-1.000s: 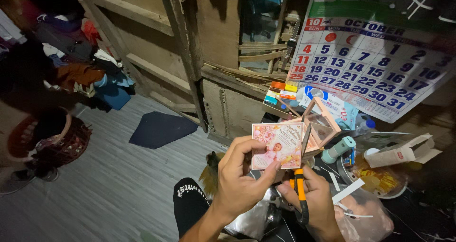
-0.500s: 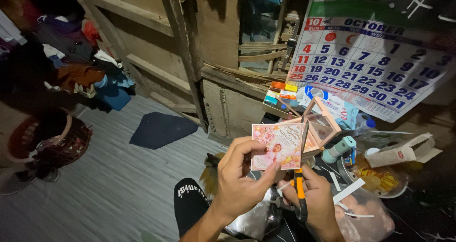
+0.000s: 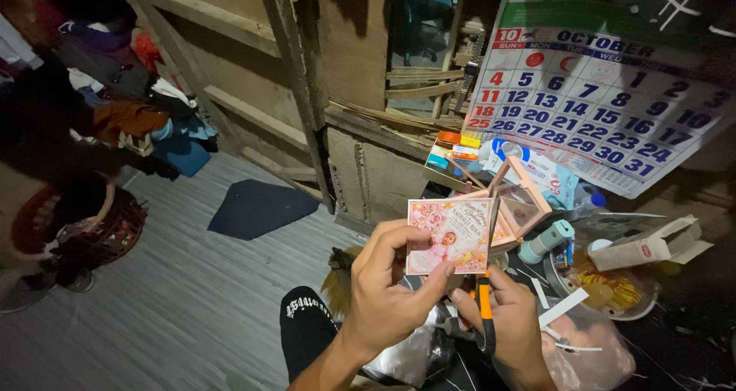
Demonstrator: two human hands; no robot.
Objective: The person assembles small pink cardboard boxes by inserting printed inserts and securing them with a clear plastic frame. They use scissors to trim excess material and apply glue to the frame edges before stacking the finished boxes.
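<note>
Left hand point(image 3: 387, 299) pinches a pink printed card point(image 3: 448, 236) by its left and lower edges, upright before a small wooden frame box point(image 3: 515, 207). Right hand point(image 3: 515, 331), grip closed around an orange-handled tool point(image 3: 484, 308), sits just below the card. Cluttered plastic bags point(image 3: 590, 353) crowd the right; grey floor point(image 3: 176, 314) lies open to the left.

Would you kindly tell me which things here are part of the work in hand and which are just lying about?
In hand:
- left hand: pink printed card
- right hand: orange-handled tool
- small wooden frame box

Lying about:
- wall calendar
- woven basket
- clothes pile
- dark mat
</note>
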